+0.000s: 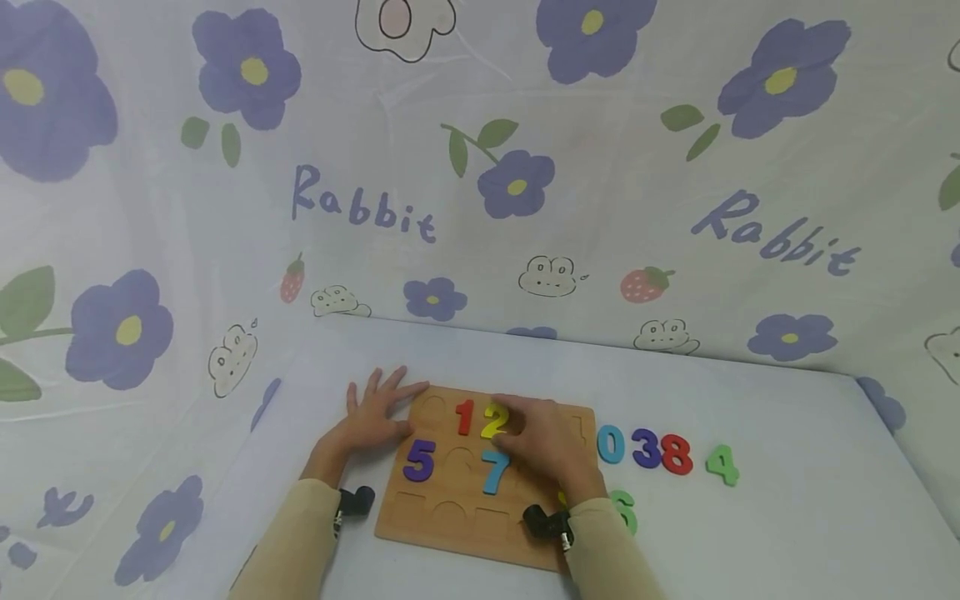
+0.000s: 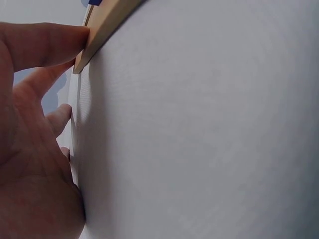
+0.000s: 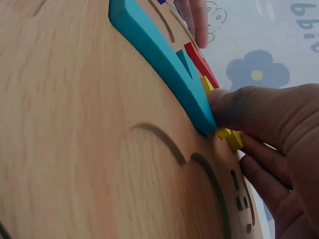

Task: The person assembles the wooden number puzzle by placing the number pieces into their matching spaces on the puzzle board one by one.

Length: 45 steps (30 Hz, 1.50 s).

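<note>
A wooden number puzzle board [image 1: 450, 487] lies on the white table. My right hand [image 1: 543, 437] pinches the yellow number 2 [image 1: 493, 423] between thumb and fingers at the board's top row. In the right wrist view, the thumb lies on the near side of the yellow 2 [image 3: 234, 140], close to the blue 7 [image 3: 164, 64]. My left hand [image 1: 371, 421] spreads its fingers at the board's left side, thumb and index finger touching the edge. A red 1 [image 1: 466, 418] and a purple 5 [image 1: 420, 462] sit on the board.
Right of the board lie a blue 0 [image 1: 602, 446], a purple 3 [image 1: 655, 450], a red 8 [image 1: 677, 455] and a green 4 [image 1: 727, 468]. A green 6 [image 1: 630, 521] is partly behind the right forearm. A flower-patterned curtain [image 1: 450, 100] hangs behind the table.
</note>
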{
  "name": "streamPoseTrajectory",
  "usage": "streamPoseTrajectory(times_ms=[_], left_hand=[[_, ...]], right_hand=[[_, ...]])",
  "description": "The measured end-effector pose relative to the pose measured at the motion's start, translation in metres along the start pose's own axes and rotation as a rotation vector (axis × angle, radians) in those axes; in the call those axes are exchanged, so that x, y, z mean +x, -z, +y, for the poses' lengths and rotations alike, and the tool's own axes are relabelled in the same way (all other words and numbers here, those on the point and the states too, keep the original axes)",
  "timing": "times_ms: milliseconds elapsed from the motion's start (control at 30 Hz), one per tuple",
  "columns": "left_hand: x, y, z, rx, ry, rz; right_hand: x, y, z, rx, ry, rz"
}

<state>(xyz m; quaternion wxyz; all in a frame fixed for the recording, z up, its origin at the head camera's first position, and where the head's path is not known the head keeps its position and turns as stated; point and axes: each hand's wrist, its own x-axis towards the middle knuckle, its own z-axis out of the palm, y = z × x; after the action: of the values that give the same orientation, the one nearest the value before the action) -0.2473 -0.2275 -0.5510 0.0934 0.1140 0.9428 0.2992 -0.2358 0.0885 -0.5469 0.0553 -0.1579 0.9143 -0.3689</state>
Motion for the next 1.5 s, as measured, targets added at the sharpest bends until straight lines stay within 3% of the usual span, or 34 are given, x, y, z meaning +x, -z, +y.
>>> streamPoseTrajectory(times_ms=[200, 367, 733, 1500], left_hand=[[0.000, 0.000, 0.000, -0.012, 0.003, -0.008], [0.003, -0.003, -0.005, -0.020, 0.005, -0.003], [0.003, -0.004, -0.007, 0.004, 0.004, 0.007], [0.000, -0.001, 0.001, 0.029, 0.035, -0.009]], right_hand=[[-0.011, 0.005, -0.004, 0.000, -0.040, 0.026], [-0.029, 0.022, -0.007, 0.052, -0.060, 0.044], [-0.075, 0.070, 0.008, 0.163, 0.019, 0.071], [-0.160, 0.121, 0.063, -0.046, -0.121, 0.082]])
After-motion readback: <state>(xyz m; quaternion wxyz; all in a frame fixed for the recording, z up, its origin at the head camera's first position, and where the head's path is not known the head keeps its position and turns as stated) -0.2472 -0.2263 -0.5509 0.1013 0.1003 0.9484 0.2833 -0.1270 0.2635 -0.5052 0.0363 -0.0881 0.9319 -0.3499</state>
